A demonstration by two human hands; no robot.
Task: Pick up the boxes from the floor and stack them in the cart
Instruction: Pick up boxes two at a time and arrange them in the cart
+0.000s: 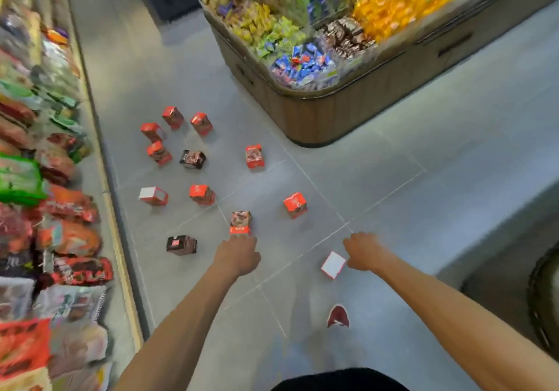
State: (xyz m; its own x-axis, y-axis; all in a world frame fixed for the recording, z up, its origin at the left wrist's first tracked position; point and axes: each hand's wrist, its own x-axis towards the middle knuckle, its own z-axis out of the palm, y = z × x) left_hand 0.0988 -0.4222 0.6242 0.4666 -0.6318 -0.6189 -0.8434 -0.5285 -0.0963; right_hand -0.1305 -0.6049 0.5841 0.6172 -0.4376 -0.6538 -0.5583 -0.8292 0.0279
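Observation:
Several small red and dark boxes lie scattered on the grey tiled floor. My left hand reaches down just below a red and brown box, its fingers at the box's near end. My right hand hovers beside a box lying white face up, touching or nearly touching its right edge. Whether either hand has a grip is hidden by the backs of the hands. A dark box lies left of my left hand. A red box sits further ahead. A dark basket-like rim shows at the right edge.
A shelf of packaged snacks runs along the left. A wooden display bin of wrapped candies stands ahead on the right. My red shoe is on the floor below the white-faced box. More boxes lie further up the aisle.

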